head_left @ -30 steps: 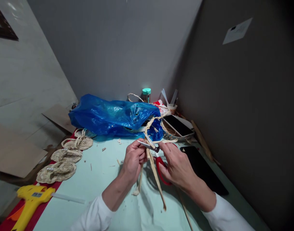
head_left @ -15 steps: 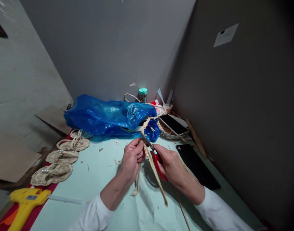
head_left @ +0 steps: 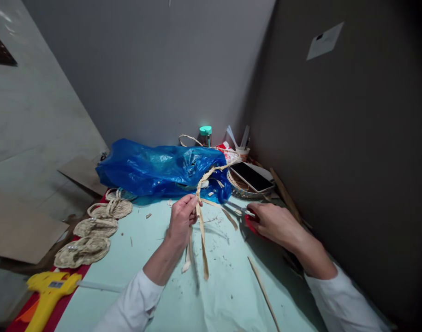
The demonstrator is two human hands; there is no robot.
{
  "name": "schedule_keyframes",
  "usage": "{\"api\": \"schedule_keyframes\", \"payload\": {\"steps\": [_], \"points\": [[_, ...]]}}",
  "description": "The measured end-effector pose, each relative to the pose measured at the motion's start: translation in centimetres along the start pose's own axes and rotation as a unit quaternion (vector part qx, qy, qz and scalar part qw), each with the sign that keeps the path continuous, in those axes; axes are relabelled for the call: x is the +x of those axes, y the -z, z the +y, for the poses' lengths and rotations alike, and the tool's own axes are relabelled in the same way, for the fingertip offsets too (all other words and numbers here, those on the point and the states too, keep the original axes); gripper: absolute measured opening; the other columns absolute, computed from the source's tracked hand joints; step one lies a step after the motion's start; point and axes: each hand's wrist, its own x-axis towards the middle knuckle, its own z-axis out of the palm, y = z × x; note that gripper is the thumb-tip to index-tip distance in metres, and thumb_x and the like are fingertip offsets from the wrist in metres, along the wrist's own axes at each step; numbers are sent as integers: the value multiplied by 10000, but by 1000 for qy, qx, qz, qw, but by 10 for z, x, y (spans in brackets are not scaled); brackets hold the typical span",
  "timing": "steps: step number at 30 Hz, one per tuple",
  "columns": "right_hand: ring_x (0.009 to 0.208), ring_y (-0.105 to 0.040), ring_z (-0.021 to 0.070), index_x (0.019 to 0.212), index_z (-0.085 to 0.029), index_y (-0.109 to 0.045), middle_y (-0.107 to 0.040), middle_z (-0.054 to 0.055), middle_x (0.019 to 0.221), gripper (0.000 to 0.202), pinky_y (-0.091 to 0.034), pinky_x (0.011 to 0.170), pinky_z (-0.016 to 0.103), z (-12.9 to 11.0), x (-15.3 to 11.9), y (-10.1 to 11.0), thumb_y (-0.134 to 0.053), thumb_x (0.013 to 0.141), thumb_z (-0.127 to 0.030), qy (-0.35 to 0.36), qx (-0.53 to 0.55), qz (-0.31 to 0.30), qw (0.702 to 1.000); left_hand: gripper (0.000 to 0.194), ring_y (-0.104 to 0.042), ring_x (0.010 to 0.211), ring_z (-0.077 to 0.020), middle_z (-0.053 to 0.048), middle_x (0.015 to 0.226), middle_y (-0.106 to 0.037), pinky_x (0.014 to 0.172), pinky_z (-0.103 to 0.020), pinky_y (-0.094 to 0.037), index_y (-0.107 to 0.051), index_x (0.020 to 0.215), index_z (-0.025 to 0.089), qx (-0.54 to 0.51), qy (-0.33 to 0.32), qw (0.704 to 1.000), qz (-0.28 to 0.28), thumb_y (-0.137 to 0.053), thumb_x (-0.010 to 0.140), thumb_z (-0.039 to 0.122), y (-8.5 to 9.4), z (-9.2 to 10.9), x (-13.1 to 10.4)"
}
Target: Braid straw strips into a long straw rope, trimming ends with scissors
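Observation:
My left hand (head_left: 183, 213) pinches a braided cord of pale dried plant fibre (head_left: 204, 177) near its working end. Loose flat strands (head_left: 203, 244) hang down from the fingers towards me, and one strand points right. The cord runs back over a blue plastic bag (head_left: 155, 166). To the right, my right hand (head_left: 275, 223) is closed on red-handled scissors (head_left: 250, 220), their blades pointing left and apart from the braid. A cut-looking piece of strand (head_left: 230, 220) lies between the two hands.
Several woven fibre sandals (head_left: 82, 251) line the table's left side, with a yellow glue gun (head_left: 53, 286) nearer me. At the back right, a phone (head_left: 251, 176) rests on a round basket (head_left: 243, 192). A long strip (head_left: 264, 293) lies at front right.
My right hand has drawn the scissors away from the braid to the right. My left hand has shifted slightly left, still pinching the braid. The view has turned a little.

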Motion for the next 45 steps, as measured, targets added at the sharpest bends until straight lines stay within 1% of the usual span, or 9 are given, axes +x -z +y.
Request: {"api": "schedule_keyframes", "payload": {"steps": [4,8,11,15,19,24,29,36,45], "points": [[814,-662,262,1059,-167,-654,-691,157,946,239,-370,589,282,-7,2,-4,-516,865,-192,15,-32,-23,999,306,-176,431,-21,81,520,-331,419,-167,-122,-588,680,136,-18,26,999,-28,-725,730,405,4,-8,3],[908,-654,248,1096,-160,-669,-695,147,1008,282,-440,745,314,-11,1,2,-443,934,-201,36,100,87,991,295,-126,435,-19,83,532,-325,412,-164,-92,-595,705,133,-21,57,996,-69,-725,739,395,1,-12,1],[955,-635,195,1088,-186,-660,-697,77,1042,347,-443,825,279,-24,-2,7,-361,998,-338,107,339,132,925,310,-129,433,-24,88,523,-299,406,-164,-79,-593,709,141,-7,70,993,-92,-722,742,421,-5,-12,-3],[683,-575,131,846,-172,-648,-653,1,756,370,-415,648,226,-44,-5,6,-402,982,-413,162,462,49,871,312,-159,428,-32,88,507,-315,409,-169,-95,-601,710,153,30,65,992,-106,-720,737,440,-12,-12,-9],[605,-494,103,746,-159,-602,-606,-9,695,280,-327,587,218,-53,-6,-1,-459,957,-276,138,406,112,897,239,-309,465,-68,45,538,-443,440,-191,-218,-670,727,160,134,-18,989,-60,-681,774,394,-16,-15,-13],[513,-418,108,774,-160,-577,-582,7,630,182,-244,540,246,-66,-12,-15,-441,892,-136,128,268,156,942,153,-493,614,-141,-5,641,-613,622,-225,-378,-698,691,181,266,-160,951,11,-614,810,228,-24,-25,-20],[516,-450,121,805,-158,-548,-620,34,677,139,-240,542,268,-78,-17,-21,-427,861,-119,133,220,169,952,151,-537,667,-161,-19,699,-658,677,-227,-399,-708,706,203,275,-201,940,26,-598,791,145,-28,-35,-22],[623,-570,183,928,-120,-554,-663,86,774,179,-258,540,303,-85,-24,-30,-455,794,-56,170,118,147,967,107,-635,774,-193,-51,821,-752,807,-289,-457,-769,762,184,221,-100,969,38,-665,738,178,-25,-40,-16],[693,-603,216,930,-106,-591,-668,113,845,189,-277,511,314,-93,-28,-40,-445,837,-29,221,11,158,962,152,-625,744,-152,-58,792,-749,751,-243,-459,-773,750,139,75,62,993,-72,-773,664,265,-16,-36,-9]]}}
